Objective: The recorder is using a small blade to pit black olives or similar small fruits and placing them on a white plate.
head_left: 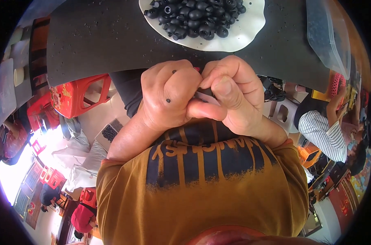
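My left hand (169, 94) is closed like a fist in front of my chest, its thumb reaching toward the other hand. Small black specks stick to its back. Pressed up against it, my right hand (238, 94) pinches a small black piece (206, 91) between thumb and fingers. A thin, pale, blade-like strip (208, 99) shows just above the left thumb; most of it is covered by the fingers. A bit of red peeks out between the hands. Beyond them, a white wavy-rimmed plate (234, 43) holds a heap of small round black parts (193, 18), some with holes.
The dark table (95, 45) is strewn with black crumbs. A clear plastic box (326, 36) stands at its right end. Red stools (77, 96) are at the left, near white sacks (85, 163) and a tray of black parts (109, 132). A person in stripes (322, 134) sits at right.
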Available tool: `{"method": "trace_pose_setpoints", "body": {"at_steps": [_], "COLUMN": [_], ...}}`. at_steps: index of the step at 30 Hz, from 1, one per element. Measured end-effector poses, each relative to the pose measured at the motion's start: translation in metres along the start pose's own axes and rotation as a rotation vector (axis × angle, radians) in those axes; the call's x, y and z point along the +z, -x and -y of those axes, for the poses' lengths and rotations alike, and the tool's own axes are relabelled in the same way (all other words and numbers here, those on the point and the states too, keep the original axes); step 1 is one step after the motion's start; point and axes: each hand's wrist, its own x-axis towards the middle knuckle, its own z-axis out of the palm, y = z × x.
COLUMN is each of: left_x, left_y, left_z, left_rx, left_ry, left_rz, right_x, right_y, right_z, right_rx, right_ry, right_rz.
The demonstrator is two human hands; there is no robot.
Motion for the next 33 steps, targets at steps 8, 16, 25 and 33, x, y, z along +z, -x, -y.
{"method": "trace_pose_setpoints", "body": {"at_steps": [8, 16, 25, 33], "left_x": [0.0011, 0.0039, 0.0015, 0.0023], "left_y": [-0.0032, 0.0007, -0.0015, -0.0055], "left_z": [-0.0007, 0.0021, -0.0001, 0.0002], "left_rx": [0.044, -0.038, -0.112, -0.092], "left_ry": [-0.024, 0.103, 0.184, 0.121], "left_rz": [-0.034, -0.016, 0.016, 0.028], "right_x": [-0.0006, -0.0053, -0.0043, -0.0016], "right_y": [-0.0004, -0.0024, -0.0025, -0.0049], "right_z": [0.0005, -0.002, -0.0025, 0.0001], "right_rx": [0.007, -0.062, -0.071, -0.056], "right_ry": [-0.016, 0.076, 0.055, 0.015], "right_rz": [-0.013, 0.022, -0.002, -0.046]}}
